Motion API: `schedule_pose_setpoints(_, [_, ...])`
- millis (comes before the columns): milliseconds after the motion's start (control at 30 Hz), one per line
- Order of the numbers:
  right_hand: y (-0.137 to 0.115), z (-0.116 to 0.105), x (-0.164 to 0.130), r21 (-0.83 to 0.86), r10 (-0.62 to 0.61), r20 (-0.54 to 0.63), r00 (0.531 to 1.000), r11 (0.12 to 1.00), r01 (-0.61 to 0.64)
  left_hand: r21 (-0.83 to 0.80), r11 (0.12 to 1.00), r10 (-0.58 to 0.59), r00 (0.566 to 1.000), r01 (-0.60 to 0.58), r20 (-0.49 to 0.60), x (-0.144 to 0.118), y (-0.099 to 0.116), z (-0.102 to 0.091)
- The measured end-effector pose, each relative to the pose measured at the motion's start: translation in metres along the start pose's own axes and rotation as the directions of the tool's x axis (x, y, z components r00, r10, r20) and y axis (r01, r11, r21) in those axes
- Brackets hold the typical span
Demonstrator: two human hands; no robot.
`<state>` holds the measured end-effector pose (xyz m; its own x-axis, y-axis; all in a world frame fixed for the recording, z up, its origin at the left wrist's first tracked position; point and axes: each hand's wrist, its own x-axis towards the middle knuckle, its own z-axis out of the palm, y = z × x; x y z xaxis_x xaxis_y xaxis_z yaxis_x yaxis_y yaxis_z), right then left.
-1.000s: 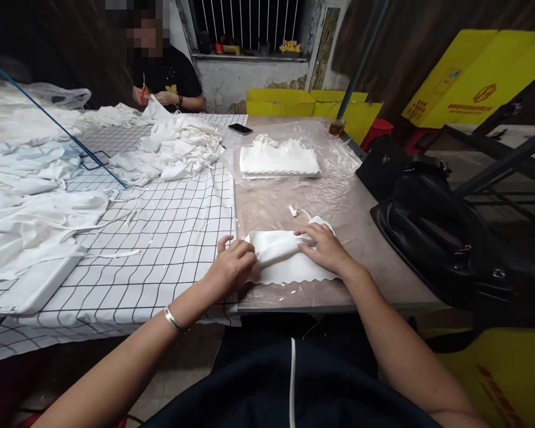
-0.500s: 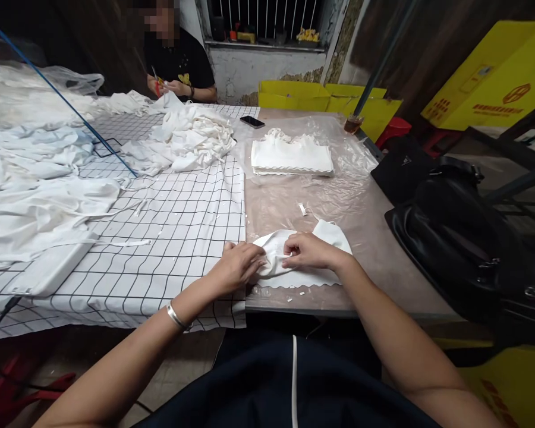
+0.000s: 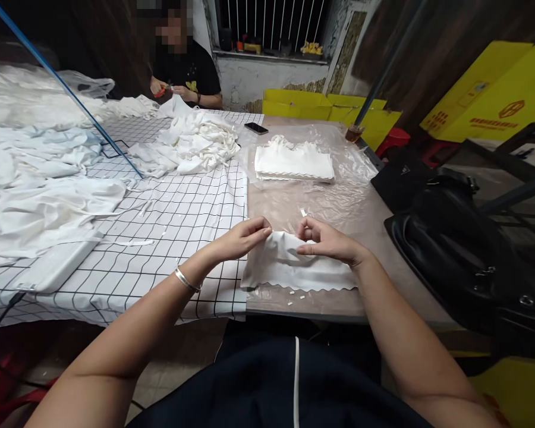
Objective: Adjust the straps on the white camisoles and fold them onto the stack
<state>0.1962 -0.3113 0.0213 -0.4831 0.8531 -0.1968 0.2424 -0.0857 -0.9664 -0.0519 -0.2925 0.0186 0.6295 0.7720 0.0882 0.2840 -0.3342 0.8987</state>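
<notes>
A white garment with a wavy hem [image 3: 303, 270], perhaps a camisole, lies on the plastic-covered table in front of me. My left hand [image 3: 249, 235] pinches its upper left corner between thumb and fingers, slightly raised. Over the upper edge, toward the middle, my right hand [image 3: 321, 241] hovers or rests with the thumb and bent fingers apart; whether it touches the cloth is hard to tell. Behind them is a neat stack of folded white garments [image 3: 294, 166] with the same wavy edges.
Loose white garments [image 3: 200, 139] are heaped on the checked cloth [image 3: 196, 220] to the left. A phone [image 3: 255, 128] lies beyond the stack. On the right sits a black bag [image 3: 441, 232]. Across the table, a person [image 3: 191, 77] holds red-handled scissors [image 3: 161, 91].
The garment's upper layer, bunched before, now lies spread with its hem toward me. My left hand has moved up to the top corner; my right hand has opened and shifted slightly right.
</notes>
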Motion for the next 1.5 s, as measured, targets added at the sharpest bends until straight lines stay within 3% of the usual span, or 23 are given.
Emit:
schedule_pose_setpoints(67, [-0.002, 0.006, 0.005, 0.122, 0.049, 0.045, 0.998, 0.991, -0.054, 0.012, 0.998, 0.064, 0.998, -0.064, -0.007, 0.002, 0.003, 0.005])
schedule_pose_setpoints(167, [-0.003, 0.015, 0.015, 0.171, 0.093, 0.032, 0.995, 0.98, -0.097, 0.066, 0.989, 0.135, 0.991, -0.133, -0.019, 0.002, 0.004, 0.013])
schedule_pose_setpoints(333, [0.0, 0.023, 0.026, 0.121, 0.175, -0.019, 0.984, 0.978, -0.172, 0.091, 0.989, 0.123, 0.992, -0.12, -0.035, -0.007, 0.001, 0.019])
schedule_pose_setpoints(433, [0.002, 0.027, 0.027, 0.198, 0.18, -0.005, 0.984, 0.964, -0.176, 0.055, 0.989, 0.137, 0.99, -0.136, -0.02, -0.011, 0.001, 0.022])
schedule_pose_setpoints(533, [0.0, 0.028, 0.027, 0.432, 0.125, -0.025, 0.992, 0.896, -0.102, -0.02, 0.992, 0.127, 0.99, -0.128, -0.06, -0.009, 0.0, 0.023])
schedule_pose_setpoints(700, [-0.008, 0.02, 0.031, 0.675, 0.066, -0.214, 0.975, 0.732, 0.099, -0.058, 0.997, 0.034, 0.993, -0.041, -0.117, 0.0, -0.014, 0.031])
schedule_pose_setpoints(800, [-0.011, 0.017, 0.034, 0.712, 0.033, -0.259, 0.965, 0.681, 0.168, 0.077, 0.997, -0.004, 0.966, 0.025, -0.258, -0.002, -0.021, 0.048])
schedule_pose_setpoints(900, [-0.01, 0.016, 0.035, 0.729, 0.003, -0.312, 0.95, 0.641, 0.238, 0.263, 0.949, -0.063, 0.923, 0.173, -0.379, -0.012, -0.022, 0.071])
schedule_pose_setpoints(1033, [-0.011, 0.016, 0.036, 0.754, -0.012, -0.415, 0.91, 0.556, 0.351, 0.473, 0.839, -0.107, 0.935, 0.268, -0.339, -0.019, -0.019, 0.095])
schedule_pose_setpoints(1133, [-0.017, 0.012, 0.035, 0.699, -0.066, -0.485, 0.872, 0.57, 0.432, 0.474, 0.846, -0.076, 0.935, 0.244, -0.347, -0.012, -0.02, 0.099])
schedule_pose_setpoints(1233, [-0.027, -0.011, 0.034, 0.578, -0.157, -0.588, 0.793, 0.604, 0.548, 0.278, 0.947, -0.053, 0.93, 0.162, -0.363, -0.001, -0.024, 0.089])
schedule_pose_setpoints(1333, [-0.038, -0.06, 0.029, 0.351, -0.203, -0.753, 0.626, 0.68, 0.643, 0.035, 0.989, -0.119, 0.92, 0.143, -0.373, 0.007, -0.027, 0.068])
schedule_pose_setpoints(1400, [-0.042, -0.099, 0.022, 0.221, -0.194, -0.829, 0.524, 0.747, 0.627, -0.169, 0.972, -0.21, 0.932, 0.165, -0.297, 0.011, -0.027, 0.051])
schedule_pose_setpoints(1433, [-0.042, -0.117, 0.017, 0.185, -0.184, -0.845, 0.503, 0.781, 0.597, -0.281, 0.943, -0.25, 0.94, 0.18, -0.234, 0.013, -0.027, 0.043])
schedule_pose_setpoints(1500, [-0.037, -0.144, 0.006, 0.13, -0.169, -0.84, 0.516, 0.861, 0.492, -0.459, 0.862, -0.3, 0.946, 0.216, -0.119, 0.016, -0.025, 0.029])
